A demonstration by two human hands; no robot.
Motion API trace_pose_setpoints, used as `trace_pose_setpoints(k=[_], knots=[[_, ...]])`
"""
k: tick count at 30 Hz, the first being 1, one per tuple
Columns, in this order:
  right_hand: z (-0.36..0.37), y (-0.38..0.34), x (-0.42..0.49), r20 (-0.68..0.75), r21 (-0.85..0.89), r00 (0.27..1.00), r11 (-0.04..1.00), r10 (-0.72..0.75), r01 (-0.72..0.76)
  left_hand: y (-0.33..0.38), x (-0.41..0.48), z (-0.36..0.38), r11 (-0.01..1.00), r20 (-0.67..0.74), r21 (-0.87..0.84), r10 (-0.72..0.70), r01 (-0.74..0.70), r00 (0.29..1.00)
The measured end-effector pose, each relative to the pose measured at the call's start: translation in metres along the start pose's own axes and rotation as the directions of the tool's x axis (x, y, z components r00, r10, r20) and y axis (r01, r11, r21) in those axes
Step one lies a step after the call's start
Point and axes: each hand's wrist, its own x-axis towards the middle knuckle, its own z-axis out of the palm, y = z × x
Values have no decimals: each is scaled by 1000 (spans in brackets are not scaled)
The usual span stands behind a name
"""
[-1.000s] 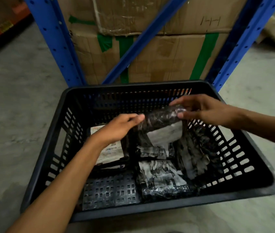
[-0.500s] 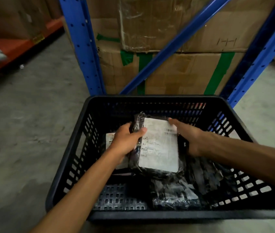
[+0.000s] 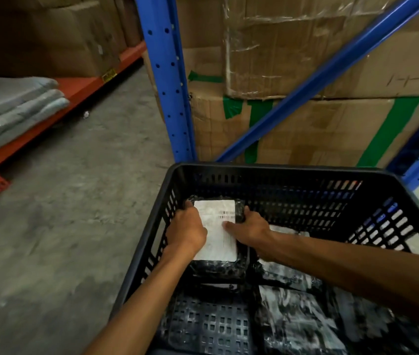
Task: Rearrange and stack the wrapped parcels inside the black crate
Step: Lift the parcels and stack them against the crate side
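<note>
A black slotted crate (image 3: 287,172) stands on the concrete floor. In its far left corner lies a black-wrapped parcel with a white label (image 3: 220,226), resting on top of another wrapped parcel (image 3: 216,272). My left hand (image 3: 186,233) grips the labelled parcel's left edge. My right hand (image 3: 250,228) holds its right edge, thumb pressed on the label. More black-wrapped parcels (image 3: 293,311) lie on the crate's floor to the right, partly hidden under my right forearm.
A blue rack upright (image 3: 167,78) and diagonal brace (image 3: 331,65) stand just behind the crate, with taped cardboard boxes (image 3: 318,124) stacked behind them. At the left, an orange shelf beam (image 3: 75,90) carries folded grey cloths (image 3: 13,108) and boxes. Grey floor lies to the crate's left.
Both hands have turned the parcel label-up and carried it from the crate's middle to the far left corner, setting it on the parcel there. The view has shifted left.
</note>
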Motion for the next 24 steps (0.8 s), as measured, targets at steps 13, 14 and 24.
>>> trace_pose_setpoints(k=[13, 14, 24], knots=[[-104, 74, -28, 116, -512, 956, 809, -269, 289, 53, -55, 5, 700, 38, 63, 711, -712, 702], [-113, 80, -33, 142, -575, 950, 758, -278, 307, 57, -59, 11, 657, 119, 73, 741, -750, 661], [-111, 119, -68, 538, -803, 843, 292, -20, 519, 59, -95, 60, 432, 791, 232, 437, -871, 428]])
